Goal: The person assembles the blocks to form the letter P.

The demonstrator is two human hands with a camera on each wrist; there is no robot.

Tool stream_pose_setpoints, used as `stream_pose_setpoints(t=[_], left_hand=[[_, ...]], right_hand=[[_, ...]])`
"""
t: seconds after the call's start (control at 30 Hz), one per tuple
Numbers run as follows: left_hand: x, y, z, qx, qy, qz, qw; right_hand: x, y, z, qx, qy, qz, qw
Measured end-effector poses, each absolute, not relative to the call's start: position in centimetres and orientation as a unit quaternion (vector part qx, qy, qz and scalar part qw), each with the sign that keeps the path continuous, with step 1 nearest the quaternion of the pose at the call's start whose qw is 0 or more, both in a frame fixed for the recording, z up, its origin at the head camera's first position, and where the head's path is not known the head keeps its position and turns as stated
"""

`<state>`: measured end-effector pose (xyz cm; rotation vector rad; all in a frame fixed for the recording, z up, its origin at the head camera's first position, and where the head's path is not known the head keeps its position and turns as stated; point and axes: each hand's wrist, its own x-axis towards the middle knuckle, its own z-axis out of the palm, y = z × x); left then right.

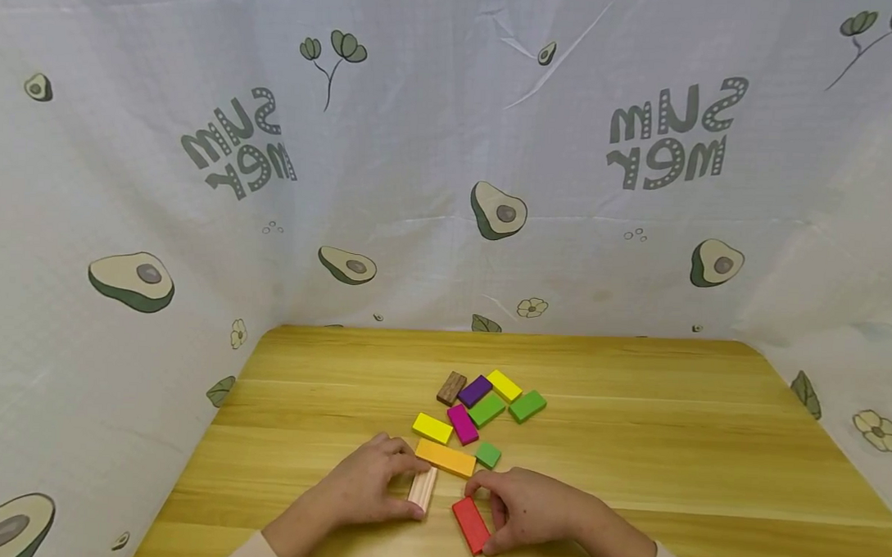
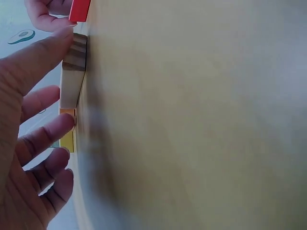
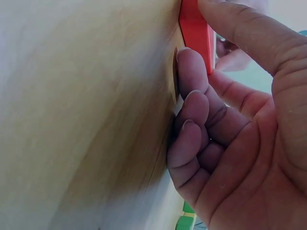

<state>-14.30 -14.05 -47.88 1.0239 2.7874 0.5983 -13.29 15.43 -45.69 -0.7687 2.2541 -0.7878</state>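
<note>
Head view, lower centre: left hand (image 1: 368,482) pinches the plain wood block (image 1: 422,491) end to end, thumb at its lower end, index at the upper; its remaining fingers are loosely spread in the left wrist view. Right hand (image 1: 530,508) pinches the red block (image 1: 471,526) the same way, just right of the plain one with a gap between; its other fingers are curled beside it. Both blocks lie at the bottom centre of the frame, red tilted with its top end to the left. Orange block (image 1: 445,459) sits right above the plain one; can't tell if they touch. Small green block (image 1: 488,454) is at orange's right end. Further up the tabletop (image 1: 669,450), a loose cluster: yellow block (image 1: 432,428) left, magenta block (image 1: 463,424) beside it, then brown block (image 1: 452,388), purple block (image 1: 476,391), second yellow block (image 1: 504,386) across the top, two longer green blocks (image 1: 487,411) to the right. Avocado-print cloth (image 1: 421,155) fills the upper frame.
</note>
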Motion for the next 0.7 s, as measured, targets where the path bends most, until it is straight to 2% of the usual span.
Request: stream_pose_setpoints(t=[0.43,0.7], left_hand=[[-15.4,-13.7,-47.5,0.331,0.92,0.194,0.074],[-19.9,-14.8,-45.7,0.28,0.935,0.215,0.026]], right_hand=[[-13.2,15.5,-46.1,-0.305,0.858,-0.282,0.301],[-13.2,15.3,-46.3,-0.313,0.861,-0.279,0.287]])
